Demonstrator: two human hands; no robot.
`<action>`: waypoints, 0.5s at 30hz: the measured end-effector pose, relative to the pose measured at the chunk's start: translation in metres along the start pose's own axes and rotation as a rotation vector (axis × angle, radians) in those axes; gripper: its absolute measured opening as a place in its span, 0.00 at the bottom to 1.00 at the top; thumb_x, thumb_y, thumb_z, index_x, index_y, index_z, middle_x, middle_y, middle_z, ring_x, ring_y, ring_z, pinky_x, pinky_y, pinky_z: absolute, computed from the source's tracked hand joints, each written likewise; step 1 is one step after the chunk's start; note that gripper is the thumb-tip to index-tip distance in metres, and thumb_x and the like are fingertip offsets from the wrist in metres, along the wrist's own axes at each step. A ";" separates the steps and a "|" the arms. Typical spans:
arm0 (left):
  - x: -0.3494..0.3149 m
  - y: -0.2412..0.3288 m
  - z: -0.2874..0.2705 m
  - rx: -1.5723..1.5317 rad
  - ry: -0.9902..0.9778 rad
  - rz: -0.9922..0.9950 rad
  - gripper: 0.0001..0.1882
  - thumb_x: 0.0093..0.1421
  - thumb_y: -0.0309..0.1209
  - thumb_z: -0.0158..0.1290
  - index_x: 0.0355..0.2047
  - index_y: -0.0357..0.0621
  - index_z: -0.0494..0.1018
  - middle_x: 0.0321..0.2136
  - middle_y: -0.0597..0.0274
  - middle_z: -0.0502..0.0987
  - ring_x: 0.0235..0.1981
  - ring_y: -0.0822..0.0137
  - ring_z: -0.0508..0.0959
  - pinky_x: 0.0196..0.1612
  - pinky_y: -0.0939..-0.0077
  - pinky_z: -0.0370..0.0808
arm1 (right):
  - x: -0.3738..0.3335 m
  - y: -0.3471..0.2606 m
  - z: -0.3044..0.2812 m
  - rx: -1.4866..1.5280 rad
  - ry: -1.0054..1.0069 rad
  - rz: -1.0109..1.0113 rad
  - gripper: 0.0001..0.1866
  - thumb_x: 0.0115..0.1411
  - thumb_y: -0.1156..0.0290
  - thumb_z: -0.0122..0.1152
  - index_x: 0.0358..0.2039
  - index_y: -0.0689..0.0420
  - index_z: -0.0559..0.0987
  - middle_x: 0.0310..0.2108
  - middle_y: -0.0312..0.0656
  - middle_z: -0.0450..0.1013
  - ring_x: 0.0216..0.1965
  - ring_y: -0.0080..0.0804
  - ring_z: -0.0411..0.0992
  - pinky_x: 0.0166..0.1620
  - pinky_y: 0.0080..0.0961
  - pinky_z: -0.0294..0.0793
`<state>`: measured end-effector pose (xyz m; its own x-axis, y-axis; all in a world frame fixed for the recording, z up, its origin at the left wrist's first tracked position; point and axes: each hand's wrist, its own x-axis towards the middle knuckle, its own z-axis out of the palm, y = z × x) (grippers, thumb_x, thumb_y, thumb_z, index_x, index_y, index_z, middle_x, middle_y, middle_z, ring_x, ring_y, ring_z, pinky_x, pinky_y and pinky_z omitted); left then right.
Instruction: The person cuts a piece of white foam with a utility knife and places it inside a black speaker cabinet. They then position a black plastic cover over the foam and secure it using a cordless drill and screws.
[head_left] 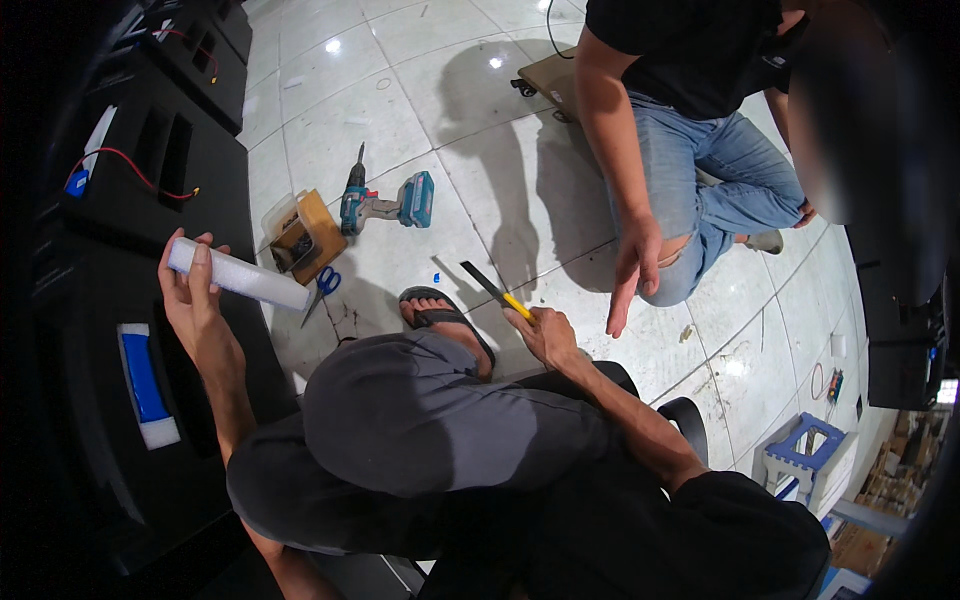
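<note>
Holding two items, head view: left hand [205, 320] had its fingers clamped on one end of a white foam block [240, 275], thumb on the near face, far end unsupported, beside the black cabinet [80, 270]. Right hand [548, 338] had its fingers wrapped round a yellow-handled cutter [517, 305], dark blade exposed, pointing away from the body over the tiled floor [410, 110]. Foam and blade were well apart.

Risks, my read: bare blade showed near the sandalled foot [440, 312]; couldn't judge height, but a slip or drop could have cut toes. Co-worker's hand [637, 265] hung open near the right hand; a careless swing or a reach across could have met the edge. One-ended grip meant a sideways push could have twisted the foam loose. Drill [380, 205] and scissors [327, 283] lay on the floor; a shifted foot could have kicked either.
</note>
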<state>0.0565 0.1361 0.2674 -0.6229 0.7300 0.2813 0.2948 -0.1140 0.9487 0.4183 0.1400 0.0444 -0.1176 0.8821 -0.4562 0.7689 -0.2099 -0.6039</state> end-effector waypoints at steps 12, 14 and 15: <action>0.012 -0.011 -0.006 -0.110 -0.026 0.085 0.26 0.65 0.36 0.50 0.59 0.37 0.59 0.48 0.52 0.73 0.48 0.63 0.75 0.51 0.74 0.68 | -0.058 -0.243 -0.067 0.498 0.115 -0.928 0.22 0.61 0.58 0.59 0.25 0.69 0.76 0.13 0.48 0.69 0.11 0.34 0.68 0.18 0.29 0.66; -0.001 0.002 -0.001 -0.107 0.005 0.051 0.27 0.64 0.37 0.50 0.59 0.37 0.59 0.47 0.51 0.73 0.47 0.63 0.75 0.51 0.72 0.68 | -0.059 -0.240 -0.069 0.609 0.066 -0.760 0.20 0.60 0.60 0.60 0.26 0.68 0.77 0.11 0.43 0.66 0.13 0.24 0.63 0.17 0.27 0.61; -0.002 0.000 -0.006 -0.112 0.042 0.034 0.27 0.64 0.37 0.50 0.59 0.36 0.59 0.47 0.51 0.73 0.47 0.63 0.75 0.52 0.71 0.68 | -0.061 -0.239 -0.071 0.662 0.032 -0.668 0.19 0.60 0.61 0.61 0.26 0.68 0.77 0.10 0.40 0.64 0.14 0.20 0.60 0.17 0.26 0.59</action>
<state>0.0537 0.1304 0.2681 -0.6441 0.6962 0.3169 0.2347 -0.2144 0.9481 0.2863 0.1665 0.2622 -0.3804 0.9155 0.1311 0.0332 0.1552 -0.9873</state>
